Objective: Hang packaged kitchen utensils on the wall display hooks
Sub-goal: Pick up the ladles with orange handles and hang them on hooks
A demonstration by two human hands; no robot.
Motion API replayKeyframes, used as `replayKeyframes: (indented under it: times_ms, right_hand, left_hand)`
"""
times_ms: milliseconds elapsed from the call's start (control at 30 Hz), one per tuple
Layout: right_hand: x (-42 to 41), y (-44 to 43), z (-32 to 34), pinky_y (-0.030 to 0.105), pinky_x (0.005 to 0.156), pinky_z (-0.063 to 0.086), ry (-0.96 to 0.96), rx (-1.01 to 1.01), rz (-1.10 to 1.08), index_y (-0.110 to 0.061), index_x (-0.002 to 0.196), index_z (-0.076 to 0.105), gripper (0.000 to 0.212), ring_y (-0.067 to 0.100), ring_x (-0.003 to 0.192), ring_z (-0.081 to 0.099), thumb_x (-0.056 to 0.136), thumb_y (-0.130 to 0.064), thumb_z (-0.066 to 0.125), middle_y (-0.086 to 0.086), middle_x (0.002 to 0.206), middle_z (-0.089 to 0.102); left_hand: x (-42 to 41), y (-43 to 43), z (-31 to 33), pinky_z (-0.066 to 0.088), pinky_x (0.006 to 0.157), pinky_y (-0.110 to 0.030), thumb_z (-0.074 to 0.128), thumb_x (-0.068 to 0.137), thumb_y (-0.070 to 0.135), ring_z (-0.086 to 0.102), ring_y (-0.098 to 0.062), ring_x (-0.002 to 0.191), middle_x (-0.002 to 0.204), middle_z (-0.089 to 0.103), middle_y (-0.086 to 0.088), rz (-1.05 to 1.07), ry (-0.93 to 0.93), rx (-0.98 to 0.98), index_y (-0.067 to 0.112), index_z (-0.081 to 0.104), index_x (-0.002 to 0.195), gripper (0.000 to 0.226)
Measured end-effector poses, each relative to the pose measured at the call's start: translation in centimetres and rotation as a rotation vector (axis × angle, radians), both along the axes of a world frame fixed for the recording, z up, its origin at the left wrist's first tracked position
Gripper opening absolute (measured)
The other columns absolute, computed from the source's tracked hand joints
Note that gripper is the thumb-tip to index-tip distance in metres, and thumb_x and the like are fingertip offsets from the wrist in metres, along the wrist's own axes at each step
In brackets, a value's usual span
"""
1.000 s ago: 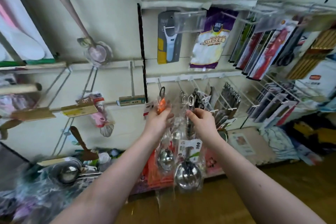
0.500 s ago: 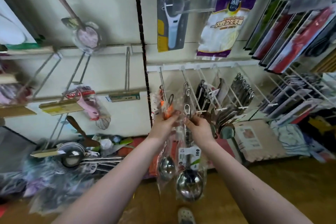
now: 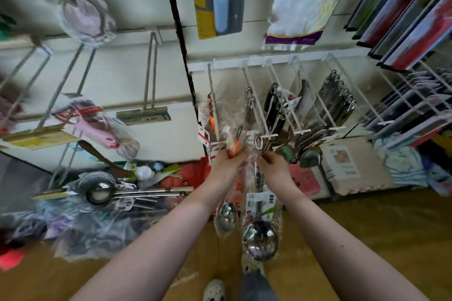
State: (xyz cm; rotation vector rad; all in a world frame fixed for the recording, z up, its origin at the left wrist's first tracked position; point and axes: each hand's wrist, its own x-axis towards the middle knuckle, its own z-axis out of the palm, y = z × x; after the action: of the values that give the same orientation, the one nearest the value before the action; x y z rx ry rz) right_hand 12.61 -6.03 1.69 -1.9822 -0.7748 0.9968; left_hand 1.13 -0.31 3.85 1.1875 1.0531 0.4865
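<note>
the likeliest slip is at the hook tip. the right hand (image 3: 276, 166) pinches the top of the packaged ladle (image 3: 260, 239) just under its ring, right beside the tag end of the second hook (image 3: 254, 110) from the left end of the white rail (image 3: 269, 62). the clear sleeve looks slack and glossy, so the wire could catch plastic instead of the ring. the heavy bowl, hanging low above the floor, would then pull the pack down.

the left hand (image 3: 227, 164) is clamped round the top of the orange-handled spoon pack (image 3: 226, 215), at the tip of the leftmost hook (image 3: 213, 105). the two packs touch and could tangle or drag each other. blur hides whether either ring is on a wire yet.

counted: two hands and two packs held, one in each. there are at least five wire hooks on the rail, and two ladle rings (image 3: 249, 92) already on the second hook. a heap of loose utensils (image 3: 100, 190) lies low at the left, too blurred to count.
</note>
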Motion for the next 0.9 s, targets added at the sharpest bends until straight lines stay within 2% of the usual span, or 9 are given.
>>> replayKeyframes:
  times_ms: [133, 167, 267, 333, 400, 533, 667, 767, 900]
  right_hand:
    - [1.1, 0.7, -1.0, 0.038, 0.084, 0.047, 0.004, -0.007, -0.040, -0.005, 0.109, 0.063, 0.024, 0.027, 0.093, 0.060, 0.099, -0.020, 0.047, 0.010, 0.101, 0.066]
    - [1.4, 0.9, -1.1, 0.038, 0.085, 0.047, 0.003, -0.009, -0.042, -0.003, 0.110, 0.062, 0.025, 0.026, 0.094, 0.059, 0.099, -0.018, 0.047, 0.011, 0.102, 0.065]
    - [1.9, 1.2, -1.7, 0.034, 0.083, 0.045, -0.006, -0.005, -0.034, -0.002, 0.117, 0.059, 0.027, 0.023, 0.091, 0.056, 0.099, -0.017, 0.045, 0.008, 0.100, 0.062]
    - [2.2, 1.3, -2.0, 0.037, 0.085, 0.047, -0.009, -0.004, -0.026, -0.002, 0.116, 0.059, 0.027, 0.022, 0.091, 0.056, 0.099, -0.016, 0.044, 0.006, 0.098, 0.060]
    - [2.4, 1.5, -2.4, 0.037, 0.078, 0.046, -0.013, 0.012, -0.025, -0.003, 0.110, 0.061, 0.024, 0.022, 0.084, 0.056, 0.099, -0.015, 0.044, 0.009, 0.094, 0.063]
    - [2.9, 1.7, -2.9, 0.030, 0.066, 0.039, 0.018, 0.020, -0.019, -0.002, 0.103, 0.063, 0.024, 0.015, 0.066, 0.050, 0.099, -0.017, 0.045, 0.005, 0.079, 0.062]
    - [3.2, 2.0, -3.2, 0.027, 0.061, 0.036, 0.030, 0.021, -0.009, -0.006, 0.100, 0.062, 0.021, 0.010, 0.062, 0.046, 0.099, -0.018, 0.045, -0.003, 0.073, 0.057]
    - [3.2, 2.3, -3.3, 0.025, 0.054, 0.031, 0.038, 0.017, -0.001, -0.008, 0.094, 0.061, 0.019, 0.009, 0.056, 0.042, 0.099, -0.017, 0.046, -0.004, 0.066, 0.052]
    - [3.7, 3.2, -3.4, 0.026, 0.052, 0.030, 0.043, 0.026, -0.001, -0.011, 0.089, 0.059, 0.019, 0.011, 0.053, 0.041, 0.099, -0.017, 0.044, -0.003, 0.061, 0.049]
  left_hand:
    - [1.3, 0.3, -0.9, 0.051, 0.065, -0.012, 0.060, 0.093, 0.019, 0.067, -0.005, 0.076, 0.091, 0.070, -0.001, 0.027, 0.026, -0.018, 0.013, 0.066, 0.100, 0.011]
    - [1.5, 0.4, -1.0, 0.050, 0.065, -0.012, 0.060, 0.092, 0.019, 0.066, -0.006, 0.078, 0.093, 0.069, -0.001, 0.033, 0.040, -0.024, 0.013, 0.066, 0.103, 0.014]
    - [2.1, 0.8, -1.6, 0.049, 0.081, -0.025, 0.064, 0.089, 0.027, 0.065, -0.018, 0.095, 0.105, 0.070, -0.003, 0.032, 0.091, -0.023, 0.011, 0.066, 0.115, 0.030]
    - [2.3, 0.9, -1.7, 0.048, 0.086, -0.030, 0.065, 0.088, 0.031, 0.065, -0.020, 0.099, 0.108, 0.069, -0.003, 0.020, 0.114, -0.014, 0.013, 0.065, 0.118, 0.035]
    - [2.5, 1.0, -2.0, 0.047, 0.086, -0.031, 0.065, 0.088, 0.029, 0.064, -0.019, 0.096, 0.105, 0.069, -0.003, 0.022, 0.116, -0.007, 0.011, 0.064, 0.117, 0.033]
    - [2.9, 1.2, -2.3, 0.048, 0.081, -0.032, 0.066, 0.088, 0.023, 0.061, -0.021, 0.086, 0.091, 0.067, -0.005, 0.029, 0.124, 0.006, 0.012, 0.067, 0.099, 0.015]
    - [3.1, 1.4, -2.4, 0.050, 0.089, -0.039, 0.066, 0.088, 0.024, 0.065, -0.028, 0.093, 0.097, 0.070, -0.011, 0.043, 0.140, 0.011, 0.013, 0.067, 0.101, 0.017]
    - [3.2, 1.4, -2.1, 0.050, 0.087, -0.038, 0.066, 0.088, 0.024, 0.064, -0.026, 0.091, 0.092, 0.069, -0.007, 0.045, 0.137, 0.007, 0.019, 0.067, 0.091, 0.006]
    - [3.7, 1.9, -2.1, 0.049, 0.089, -0.038, 0.068, 0.086, 0.028, 0.063, -0.023, 0.095, 0.099, 0.068, -0.005, 0.074, 0.134, 0.021, 0.016, 0.064, 0.103, 0.021]
